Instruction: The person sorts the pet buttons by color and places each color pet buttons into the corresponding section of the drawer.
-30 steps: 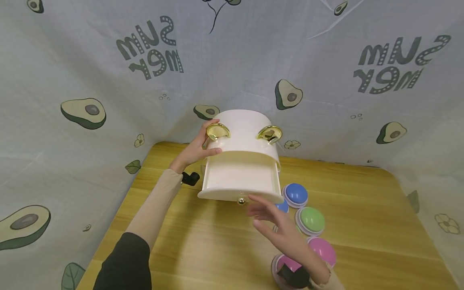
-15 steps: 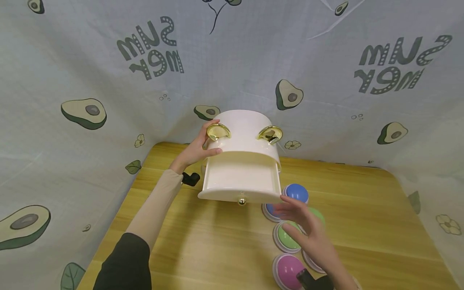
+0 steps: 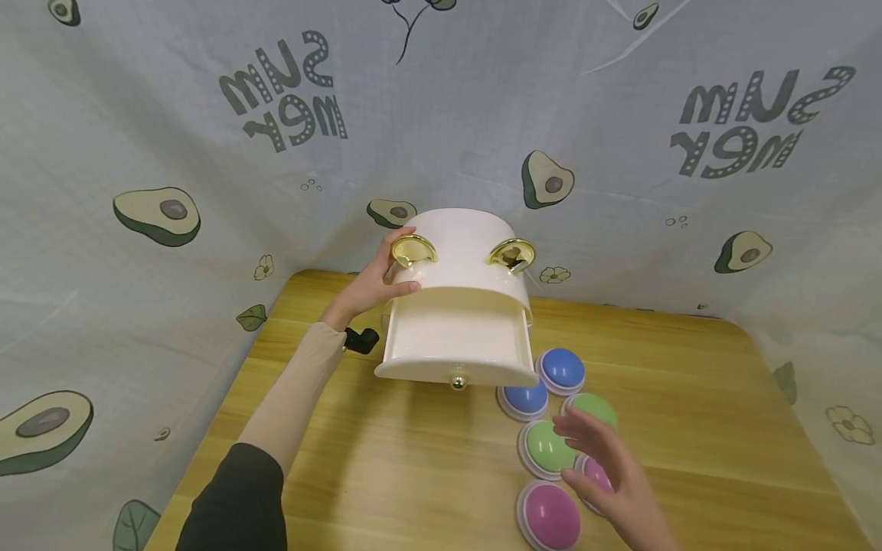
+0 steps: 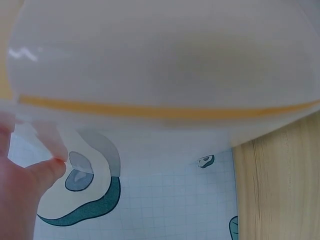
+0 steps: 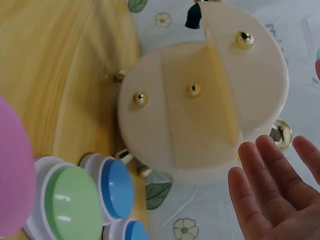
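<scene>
A white storage box [image 3: 462,245] with two gold ear-shaped trims stands at the back of the table. Its top drawer [image 3: 456,329] is pulled out and looks bare inside; a small gold knob [image 3: 458,382] sits on the front. My left hand [image 3: 368,291] grips the box's left side, thumb at the front edge and fingers behind the gold trim. My right hand [image 3: 613,467] hovers at the right over the dome buttons, fingers apart and holding nothing. In the right wrist view, more gold knobs [image 5: 194,90] show on the lower drawers below the pulled-out one.
Round dome buttons with white bases stand in pairs right of the box: blue [image 3: 563,369], green [image 3: 551,446] and pink [image 3: 551,516]. The pulled-out drawer overhangs the nearer blue one in the head view. Behind the wooden table [image 3: 689,428] hangs an avocado-print cloth [image 3: 455,115].
My right hand has moved away from the drawer's knob, right and toward me, uncovering several dome buttons. The left hand, box and pulled-out drawer have stayed put.
</scene>
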Motion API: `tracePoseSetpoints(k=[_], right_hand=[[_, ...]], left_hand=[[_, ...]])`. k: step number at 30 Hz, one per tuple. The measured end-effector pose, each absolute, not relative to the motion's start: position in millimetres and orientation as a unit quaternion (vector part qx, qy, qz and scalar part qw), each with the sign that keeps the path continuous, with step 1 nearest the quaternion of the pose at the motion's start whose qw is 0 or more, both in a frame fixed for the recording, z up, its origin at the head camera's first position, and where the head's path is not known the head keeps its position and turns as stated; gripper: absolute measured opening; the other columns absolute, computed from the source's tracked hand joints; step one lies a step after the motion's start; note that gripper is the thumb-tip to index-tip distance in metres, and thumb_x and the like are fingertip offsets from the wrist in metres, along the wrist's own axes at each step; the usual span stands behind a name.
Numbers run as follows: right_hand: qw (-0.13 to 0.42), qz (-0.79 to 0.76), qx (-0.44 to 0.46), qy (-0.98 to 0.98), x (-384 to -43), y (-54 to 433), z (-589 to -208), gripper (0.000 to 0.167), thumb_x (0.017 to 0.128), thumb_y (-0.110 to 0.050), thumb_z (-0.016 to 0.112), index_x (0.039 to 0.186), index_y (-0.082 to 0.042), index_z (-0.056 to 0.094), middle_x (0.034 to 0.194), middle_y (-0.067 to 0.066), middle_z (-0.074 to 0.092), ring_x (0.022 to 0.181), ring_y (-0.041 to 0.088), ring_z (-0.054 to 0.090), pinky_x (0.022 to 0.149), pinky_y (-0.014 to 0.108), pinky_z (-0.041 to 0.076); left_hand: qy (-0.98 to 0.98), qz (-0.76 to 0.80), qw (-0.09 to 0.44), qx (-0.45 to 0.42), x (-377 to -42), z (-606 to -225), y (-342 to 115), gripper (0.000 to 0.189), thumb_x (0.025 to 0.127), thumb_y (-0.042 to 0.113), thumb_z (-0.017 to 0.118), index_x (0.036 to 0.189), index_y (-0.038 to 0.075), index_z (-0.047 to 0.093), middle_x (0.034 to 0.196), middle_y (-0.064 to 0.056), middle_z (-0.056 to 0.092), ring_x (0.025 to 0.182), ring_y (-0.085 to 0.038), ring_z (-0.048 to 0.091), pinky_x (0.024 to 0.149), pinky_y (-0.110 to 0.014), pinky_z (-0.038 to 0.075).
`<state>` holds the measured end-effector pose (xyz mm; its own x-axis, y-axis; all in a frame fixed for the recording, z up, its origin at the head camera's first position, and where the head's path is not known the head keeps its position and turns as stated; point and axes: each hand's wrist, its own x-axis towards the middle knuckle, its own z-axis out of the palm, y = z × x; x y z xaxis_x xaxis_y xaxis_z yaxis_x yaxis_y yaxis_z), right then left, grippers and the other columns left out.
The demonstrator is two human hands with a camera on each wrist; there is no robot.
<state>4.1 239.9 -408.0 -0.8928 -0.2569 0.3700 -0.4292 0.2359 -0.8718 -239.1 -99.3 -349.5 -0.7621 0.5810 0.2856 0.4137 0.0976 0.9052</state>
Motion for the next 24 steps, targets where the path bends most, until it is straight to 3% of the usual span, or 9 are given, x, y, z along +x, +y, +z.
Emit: tracePoseSetpoints(k=[8, 15, 20, 24], right_hand=[[0.077, 0.575, 0.234, -0.780, 20.7, 254.4, -445.1, 0.080, 0.067, 0.026, 0.064, 0.139, 0.014, 0.031, 0.140, 0.005, 0.048, 0.127, 0.006, 0.043, 0.099, 0.014, 0.032], [0.052, 0.548, 0.144, -0.822, 42.2, 256.2, -479.9, 0.079, 0.069, 0.014, 0.071, 0.140, 0.003, 0.039, 0.139, -0.014, 0.046, 0.124, -0.007, 0.039, 0.095, 0.009, 0.028], [0.043, 0.563, 0.120, -0.817, 50.6, 254.7, -500.0, 0.076, 0.070, 0.014, 0.069, 0.139, 0.002, 0.039, 0.139, -0.017, 0.044, 0.124, -0.008, 0.037, 0.095, 0.008, 0.027], [0.020, 0.544, 0.059, -0.837, 56.3, 251.5, -505.7, 0.075, 0.073, 0.006, 0.075, 0.139, -0.004, 0.042, 0.135, -0.023, 0.043, 0.119, -0.012, 0.038, 0.094, 0.016, 0.034]], left_hand=[[0.734, 0.585, 0.076, 0.336, -237.4, -349.0, -97.9, 0.083, 0.085, 0.000, 0.062, 0.149, 0.008, 0.011, 0.154, -0.017, 0.011, 0.140, -0.033, 0.017, 0.110, -0.053, 0.013], [0.739, 0.580, 0.073, 0.336, -238.5, -349.6, -97.7, 0.083, 0.086, 0.003, 0.063, 0.150, 0.010, 0.011, 0.155, -0.016, 0.008, 0.140, -0.034, 0.018, 0.110, -0.053, 0.014], [0.738, 0.580, 0.068, 0.337, -239.1, -350.0, -99.1, 0.082, 0.086, 0.003, 0.063, 0.150, 0.010, 0.011, 0.155, -0.016, 0.008, 0.141, -0.031, 0.017, 0.111, -0.050, 0.014], [0.739, 0.580, 0.068, 0.336, -239.1, -350.5, -100.4, 0.082, 0.086, 0.004, 0.063, 0.150, 0.010, 0.011, 0.155, -0.015, 0.008, 0.141, -0.030, 0.017, 0.111, -0.049, 0.014]])
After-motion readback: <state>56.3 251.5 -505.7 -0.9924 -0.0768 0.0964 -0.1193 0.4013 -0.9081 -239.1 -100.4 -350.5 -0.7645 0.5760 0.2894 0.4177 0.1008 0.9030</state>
